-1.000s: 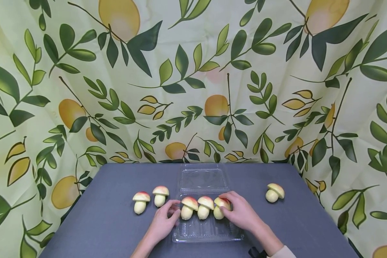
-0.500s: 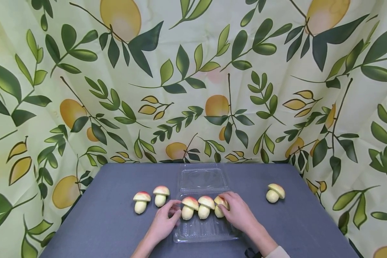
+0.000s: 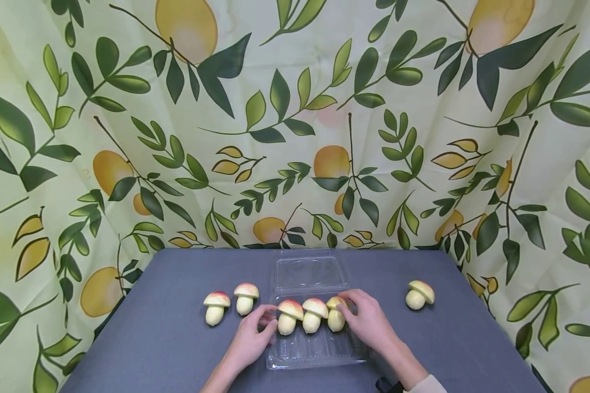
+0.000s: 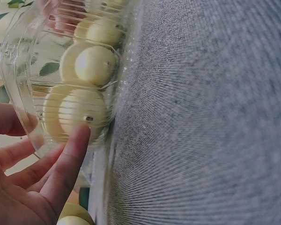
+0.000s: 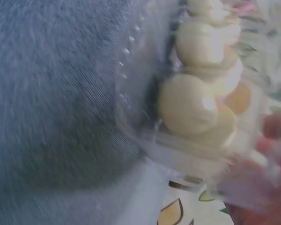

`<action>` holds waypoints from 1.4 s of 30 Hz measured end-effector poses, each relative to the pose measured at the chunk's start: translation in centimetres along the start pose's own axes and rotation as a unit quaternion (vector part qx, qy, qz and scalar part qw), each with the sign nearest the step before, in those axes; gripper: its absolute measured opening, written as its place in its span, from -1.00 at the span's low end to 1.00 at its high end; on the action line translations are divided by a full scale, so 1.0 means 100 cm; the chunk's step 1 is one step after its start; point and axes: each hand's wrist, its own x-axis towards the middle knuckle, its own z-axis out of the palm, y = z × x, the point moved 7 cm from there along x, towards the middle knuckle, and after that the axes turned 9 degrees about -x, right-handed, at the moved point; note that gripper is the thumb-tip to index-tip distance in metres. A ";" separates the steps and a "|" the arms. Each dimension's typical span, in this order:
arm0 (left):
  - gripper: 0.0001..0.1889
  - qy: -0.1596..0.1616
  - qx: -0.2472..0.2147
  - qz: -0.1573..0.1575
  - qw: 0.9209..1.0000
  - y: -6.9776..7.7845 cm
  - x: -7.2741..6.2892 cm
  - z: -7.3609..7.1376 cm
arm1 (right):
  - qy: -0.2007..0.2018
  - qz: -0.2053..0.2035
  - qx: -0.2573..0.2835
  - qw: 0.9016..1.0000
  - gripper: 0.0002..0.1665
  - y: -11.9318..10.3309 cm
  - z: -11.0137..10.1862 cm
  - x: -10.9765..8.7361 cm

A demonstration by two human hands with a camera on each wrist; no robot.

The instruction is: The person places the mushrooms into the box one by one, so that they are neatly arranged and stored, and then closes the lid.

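Leafy backdrop (image 3: 275, 185) up top, lower centre the left hand (image 3: 251, 334) looks loose, probably steadying the clear tray (image 3: 307, 358), right hand (image 3: 372, 322) relaxed too, I'd guess lining up its rightmost mushroom (image 3: 336, 321).

Behind the blue-grey table (image 3: 152, 338) hangs a pale cloth (image 3: 285, 49), printed with green leaves, thin stems and orange-yellow fruits. The cloth stands also along the left and right sides, and it has soft creases.

Pale curtain (image 3: 295, 49), leaf-and-fruit print, on 3 sides; grey-blue tabletop (image 3: 147, 338) below.
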 end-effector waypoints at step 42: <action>-0.69 0.007 0.036 0.006 0.999 0.000 0.000 -0.004 | 0.062 0.060 -0.087 0.992 -0.67 0.099 -0.103 0.000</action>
